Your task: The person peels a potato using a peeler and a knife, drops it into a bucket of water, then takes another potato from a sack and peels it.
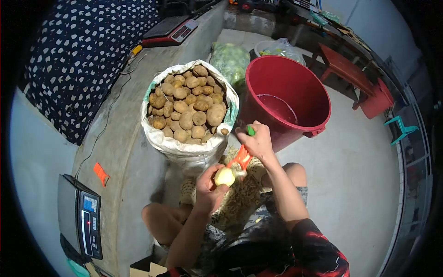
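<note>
Pale yellow and bare of skin on its visible side, a potato (224, 177) is resting near the centre of the frame, where the left grip (208, 188) is grasping it between fingers and thumb. Just above and to the right, the right grip (258, 142) is clutching an orange peeler (242, 158), and a green piece (250, 131) is poking out of that fist; I can't tell whether the blade is touching the potato. Peelings (240, 198) are lying between the legs, lower centre. Towards the upper centre, a white sack (196, 159) is brimming with unpeeled potatoes (186, 121), and a red tub (263, 122) is standing beside it.
</note>
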The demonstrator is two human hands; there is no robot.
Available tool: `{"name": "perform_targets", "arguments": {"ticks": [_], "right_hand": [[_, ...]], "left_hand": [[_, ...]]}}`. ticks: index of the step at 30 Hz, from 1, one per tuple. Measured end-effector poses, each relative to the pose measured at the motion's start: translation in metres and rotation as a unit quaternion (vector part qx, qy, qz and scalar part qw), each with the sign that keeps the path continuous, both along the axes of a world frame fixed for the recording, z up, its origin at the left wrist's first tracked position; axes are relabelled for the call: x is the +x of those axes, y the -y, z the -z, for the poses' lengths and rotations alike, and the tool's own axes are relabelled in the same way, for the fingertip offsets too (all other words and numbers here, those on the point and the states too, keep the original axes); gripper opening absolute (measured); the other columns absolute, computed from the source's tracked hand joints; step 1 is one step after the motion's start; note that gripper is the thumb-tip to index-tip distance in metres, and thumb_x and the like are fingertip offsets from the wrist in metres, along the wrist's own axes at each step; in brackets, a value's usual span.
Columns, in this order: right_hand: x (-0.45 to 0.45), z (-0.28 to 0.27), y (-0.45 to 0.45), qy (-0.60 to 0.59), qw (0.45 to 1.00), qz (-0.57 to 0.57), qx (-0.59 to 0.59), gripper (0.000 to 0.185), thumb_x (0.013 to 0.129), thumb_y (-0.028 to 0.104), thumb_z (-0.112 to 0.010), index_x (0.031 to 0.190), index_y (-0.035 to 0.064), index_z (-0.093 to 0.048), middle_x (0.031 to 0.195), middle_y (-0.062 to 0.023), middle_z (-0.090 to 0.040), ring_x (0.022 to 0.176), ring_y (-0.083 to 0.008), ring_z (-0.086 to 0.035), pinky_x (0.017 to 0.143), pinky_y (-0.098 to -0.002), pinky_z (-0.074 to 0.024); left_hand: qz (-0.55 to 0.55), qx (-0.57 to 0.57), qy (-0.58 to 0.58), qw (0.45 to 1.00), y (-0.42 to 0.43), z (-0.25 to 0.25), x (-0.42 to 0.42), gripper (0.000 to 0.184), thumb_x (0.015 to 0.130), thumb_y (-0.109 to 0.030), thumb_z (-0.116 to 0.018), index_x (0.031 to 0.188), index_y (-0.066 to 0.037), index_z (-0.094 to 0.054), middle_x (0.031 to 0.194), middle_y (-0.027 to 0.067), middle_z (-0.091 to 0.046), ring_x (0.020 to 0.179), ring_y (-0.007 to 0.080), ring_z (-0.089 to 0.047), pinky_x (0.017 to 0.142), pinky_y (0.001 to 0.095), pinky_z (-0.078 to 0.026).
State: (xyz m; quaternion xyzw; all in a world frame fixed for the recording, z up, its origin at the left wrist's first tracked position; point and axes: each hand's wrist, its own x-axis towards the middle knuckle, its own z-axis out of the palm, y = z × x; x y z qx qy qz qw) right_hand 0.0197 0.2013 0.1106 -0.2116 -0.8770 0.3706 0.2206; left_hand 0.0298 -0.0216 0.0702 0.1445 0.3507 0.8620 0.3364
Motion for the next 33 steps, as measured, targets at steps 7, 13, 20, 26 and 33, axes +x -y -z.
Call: {"name": "perform_targets", "arguments": {"ticks": [7, 13, 20, 26, 33], "right_hand": [[0.014, -0.025, 0.015, 0.009, 1.0, -0.02, -0.011, 0.038, 0.068, 0.031, -0.071, 0.064, -0.0046, -0.06, 0.065, -0.0159, -0.054, 0.065, -0.0352, -0.055, 0.063, -0.0456, -0.0438], [-0.001, 0.001, -0.007, 0.058, 0.991, 0.044, -0.11, 0.032, 0.068, 0.029, -0.07, 0.065, -0.0015, -0.062, 0.063, -0.0197, -0.053, 0.065, -0.035, -0.055, 0.063, -0.0438, -0.0439], [0.02, -0.039, 0.023, -0.126, 0.978, 0.0, 0.166, 0.031, 0.065, 0.028, -0.071, 0.061, -0.0004, -0.058, 0.058, -0.016, -0.045, 0.058, -0.035, -0.048, 0.056, -0.0465, -0.0363], [0.002, 0.001, 0.0, -0.012, 0.99, 0.032, -0.139, 0.035, 0.069, 0.026, -0.072, 0.058, -0.0029, -0.055, 0.052, -0.0132, -0.041, 0.059, -0.0332, -0.049, 0.055, -0.0456, -0.0366], [-0.001, 0.0, 0.005, -0.118, 0.992, 0.034, 0.036, 0.038, 0.069, 0.028, -0.073, 0.059, -0.0045, -0.055, 0.051, -0.013, -0.046, 0.052, -0.0316, -0.046, 0.052, -0.0423, -0.0357]], "left_hand": [[0.009, 0.001, 0.035, 0.999, 0.001, -0.002, -0.002, 0.057, 0.077, 0.005, -0.07, 0.129, 0.005, -0.046, 0.117, 0.0093, -0.056, 0.108, 0.0169, -0.055, 0.097, 0.031, -0.043], [0.038, 0.041, 0.041, 0.998, 0.004, 0.008, -0.006, 0.056, 0.077, 0.008, -0.067, 0.129, 0.004, -0.045, 0.119, 0.0102, -0.055, 0.11, 0.017, -0.054, 0.098, 0.0304, -0.043], [-0.001, 0.014, 0.021, 1.0, -0.002, -0.003, -0.001, 0.057, 0.079, 0.005, -0.064, 0.132, 0.002, -0.042, 0.122, 0.0108, -0.054, 0.115, 0.0185, -0.052, 0.102, 0.0327, -0.039], [0.009, 0.06, 0.069, 0.996, 0.002, -0.003, -0.002, 0.059, 0.078, 0.011, -0.063, 0.132, 0.002, -0.042, 0.122, 0.0096, -0.053, 0.114, 0.018, -0.053, 0.101, 0.0323, -0.041], [0.012, 0.061, 0.043, 0.997, 0.0, 0.007, -0.002, 0.057, 0.08, 0.009, -0.062, 0.133, 0.003, -0.043, 0.122, 0.0105, -0.053, 0.116, 0.0191, -0.052, 0.102, 0.0351, -0.042]]}}
